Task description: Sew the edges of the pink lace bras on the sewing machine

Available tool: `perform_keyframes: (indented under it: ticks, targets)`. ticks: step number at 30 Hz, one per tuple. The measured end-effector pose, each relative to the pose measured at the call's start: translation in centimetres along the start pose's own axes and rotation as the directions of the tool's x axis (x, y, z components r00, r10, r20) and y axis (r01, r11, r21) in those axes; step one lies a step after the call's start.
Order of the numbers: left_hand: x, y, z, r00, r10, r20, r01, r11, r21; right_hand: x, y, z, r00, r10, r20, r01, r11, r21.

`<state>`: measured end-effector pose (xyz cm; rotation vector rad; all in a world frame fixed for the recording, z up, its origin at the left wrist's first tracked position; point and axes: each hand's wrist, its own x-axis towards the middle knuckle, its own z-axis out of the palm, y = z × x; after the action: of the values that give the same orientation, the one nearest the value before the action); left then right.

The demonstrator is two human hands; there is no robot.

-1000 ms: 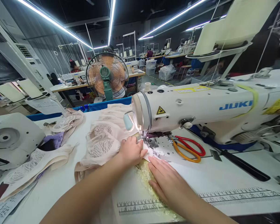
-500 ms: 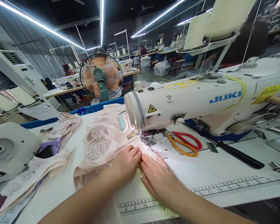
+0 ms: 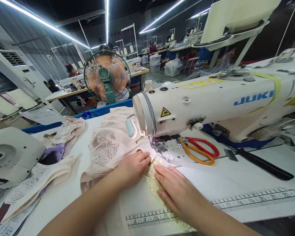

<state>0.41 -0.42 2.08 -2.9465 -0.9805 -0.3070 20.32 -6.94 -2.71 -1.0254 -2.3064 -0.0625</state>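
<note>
My left hand (image 3: 135, 165) rests on the table left of the needle area, its fingers curled onto the edge of a pale beige lace garment (image 3: 105, 147). Flat on the tabletop lies my right hand (image 3: 173, 183), fingers stretched out, holding nothing and close to a thin pale strip at the presser foot. Between the hands runs a shiny yellowish clear tape (image 3: 154, 177) stuck on the table. Right in front of them is the head of the white sewing machine (image 3: 147, 111); its needle is hard to make out.
Red and orange handled snips (image 3: 201, 150) lie beside the needle plate, with a black-handled tool (image 3: 265, 164) farther right. A printed ruler (image 3: 152, 219) runs along the front edge. More lace pieces (image 3: 41, 183) lie at left by another machine part (image 3: 12, 157). A fan (image 3: 107, 77) stands behind.
My right hand has slid a little right and toward me, away from my left hand, uncovering more yellowish tape. The camera view has shifted slightly.
</note>
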Motion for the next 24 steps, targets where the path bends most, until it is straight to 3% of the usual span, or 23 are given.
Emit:
perform_keyframes:
  ticks: [7,17,21,24]
  targets:
    - [0.6,-1.4,0.3,1.0,0.016,-0.008,-0.015,0.997,0.077,0.1,0.1,-0.2,1.0,0.012,0.017,-0.012,0.999,0.038]
    - [1.5,-3.1,0.6,0.996,-0.073,0.044,0.065,0.986,0.155,0.3,0.2,-0.8,1.0,0.005,-0.008,-0.005,0.999,0.039]
    - [1.9,-2.7,0.1,0.986,-0.151,0.071,0.129,0.96,0.249,1.2,-2.3,-1.3,0.993,-0.045,-0.109,0.062,0.985,0.158]
    - [1.1,-2.3,-0.3,0.982,-0.178,0.07,0.144,0.928,0.344,1.1,-6.4,1.4,0.958,-0.114,-0.262,0.173,0.962,0.213]
